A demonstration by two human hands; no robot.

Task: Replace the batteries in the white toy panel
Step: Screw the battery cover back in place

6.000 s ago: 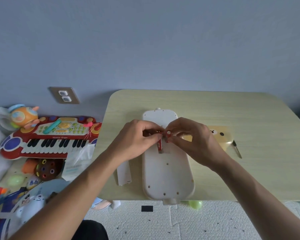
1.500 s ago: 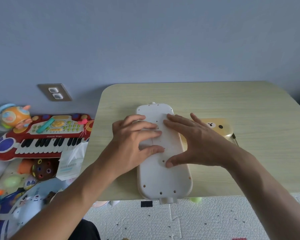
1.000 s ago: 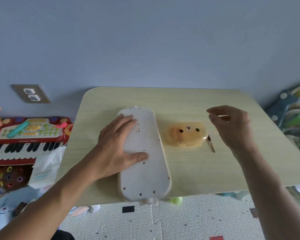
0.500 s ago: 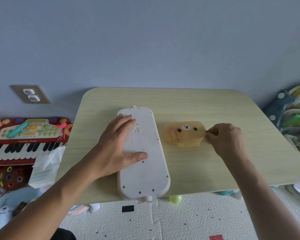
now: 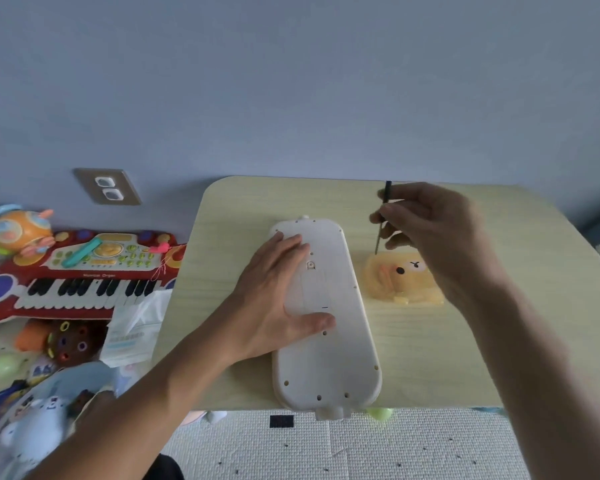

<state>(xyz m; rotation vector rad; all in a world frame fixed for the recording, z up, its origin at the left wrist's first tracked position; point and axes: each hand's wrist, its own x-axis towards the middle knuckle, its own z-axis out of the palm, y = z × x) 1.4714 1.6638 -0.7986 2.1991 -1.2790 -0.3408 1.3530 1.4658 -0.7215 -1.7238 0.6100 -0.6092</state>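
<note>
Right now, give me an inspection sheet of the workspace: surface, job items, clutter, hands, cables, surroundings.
Surface: light wood table, rounded corners, against a blue wall.
Job's things: white toy panel lies face down, battery cover on; thin screwdriver is off the table, held nearly upright.
Clutter: translucent orange bear case on the table, right of the panel.
Hands: left hand lies flat on the panel; right hand has the screwdriver in a fingertip grip above the case.
Cables: nothing seen.
Surroundings: wall outlet; red toy keyboard and other toys on the floor to the left; white foam mat below.
</note>
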